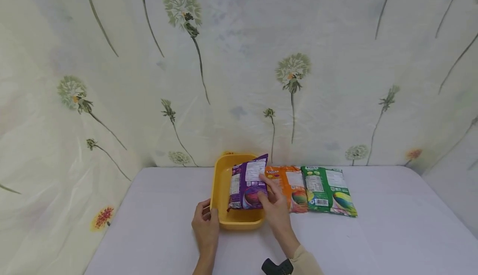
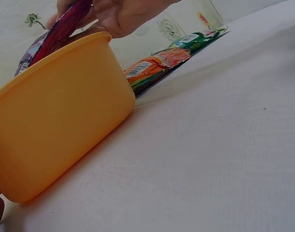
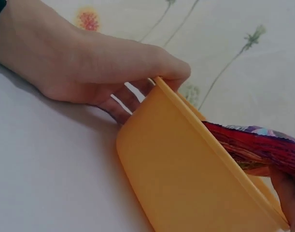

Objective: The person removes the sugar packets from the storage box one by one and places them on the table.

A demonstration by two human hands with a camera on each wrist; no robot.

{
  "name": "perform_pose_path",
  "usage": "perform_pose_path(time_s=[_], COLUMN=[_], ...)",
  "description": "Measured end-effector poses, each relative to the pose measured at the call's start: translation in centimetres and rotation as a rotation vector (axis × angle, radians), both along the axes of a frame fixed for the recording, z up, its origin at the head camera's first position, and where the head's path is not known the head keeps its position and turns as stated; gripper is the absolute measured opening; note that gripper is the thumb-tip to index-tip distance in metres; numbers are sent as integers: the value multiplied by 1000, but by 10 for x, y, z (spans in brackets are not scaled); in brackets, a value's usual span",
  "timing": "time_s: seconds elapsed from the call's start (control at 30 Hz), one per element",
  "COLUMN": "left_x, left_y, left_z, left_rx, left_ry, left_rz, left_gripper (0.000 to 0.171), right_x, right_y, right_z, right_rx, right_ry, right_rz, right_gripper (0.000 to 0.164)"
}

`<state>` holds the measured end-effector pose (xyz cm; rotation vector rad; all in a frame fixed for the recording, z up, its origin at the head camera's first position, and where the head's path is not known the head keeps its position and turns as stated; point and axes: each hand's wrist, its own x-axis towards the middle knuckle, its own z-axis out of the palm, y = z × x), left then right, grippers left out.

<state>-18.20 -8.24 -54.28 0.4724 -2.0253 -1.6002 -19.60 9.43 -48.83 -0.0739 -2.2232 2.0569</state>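
Note:
A purple snack packet is tilted over the yellow plastic tub, its lower end within the rim. My right hand grips the packet by its right edge, thumb on the printed face. On the tub's left side my left hand holds the wall, with the thumb over the rim, as the right wrist view shows of that hand. From the left wrist, the packet rises above the tub's rim and the right hand pinches it from behind.
An orange packet and a green packet lie side by side to the right of the tub, on a white table. Behind stands a flower-printed curtain. A black device is at the right wrist.

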Motion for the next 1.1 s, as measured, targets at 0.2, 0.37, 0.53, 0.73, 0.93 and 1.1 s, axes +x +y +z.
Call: perform_pose_path(time_s=[0.2,0.37,0.53,0.73,0.93,1.1], left_x=[1,1,1,1,1,1], left_y=[-1,-1,0,0,0,-1], left_z=[0,0,-1,-2,-2,-2], left_rx=[6,22,31,29,20,26], left_ry=[17,5,-3,0,-13,0], left_rz=[0,-5,-8,-9,-6,-6], left_gripper=[24,24,24,23,23,23], right_x=[5,8,10,14,17,21], right_y=[9,13,17,21,24,28], right_z=[-1,-1,-3,-6,-7,-9], right_rx=[-32,-49,-74,-108,-147,-178], right_ry=[-25,-38,-51,-79,-84,-110], right_rz=[-22,-18,-7,-5,2,-2], right_gripper=[43,43,44,44,46,45])
